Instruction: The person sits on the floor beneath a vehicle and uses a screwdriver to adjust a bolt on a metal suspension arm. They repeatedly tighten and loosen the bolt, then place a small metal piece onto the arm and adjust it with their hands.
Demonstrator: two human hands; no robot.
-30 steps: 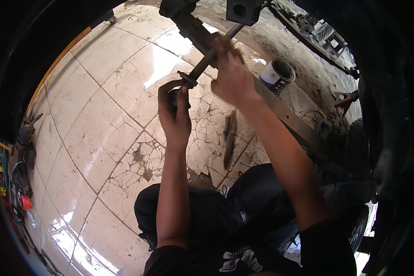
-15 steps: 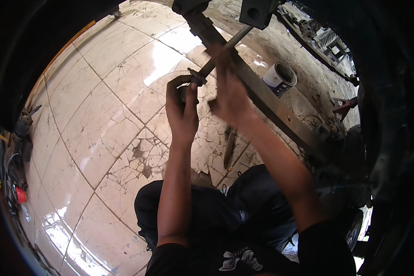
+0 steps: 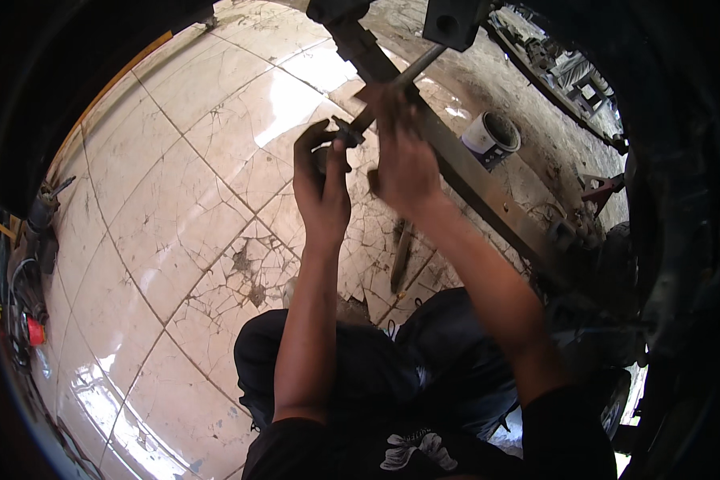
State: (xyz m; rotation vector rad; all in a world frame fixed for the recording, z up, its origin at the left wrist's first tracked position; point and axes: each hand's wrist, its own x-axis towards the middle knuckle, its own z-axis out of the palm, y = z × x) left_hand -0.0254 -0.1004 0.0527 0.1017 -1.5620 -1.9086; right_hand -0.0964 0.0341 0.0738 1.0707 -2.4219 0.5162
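One dark fitting (image 3: 349,133) sits in curled left fingers (image 3: 305,150); right fingers (image 3: 400,120) cover a rod (image 3: 420,66), grip unclear.

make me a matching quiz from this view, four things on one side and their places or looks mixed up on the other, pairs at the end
1. left hand
2. can
3. right hand
4. stand

A. dark red, toward the view's right side
B. partly blurred, over the metal rod
C. at a small dark fitting
D. white and dark blue

Pairs: 1-C, 2-D, 3-B, 4-A
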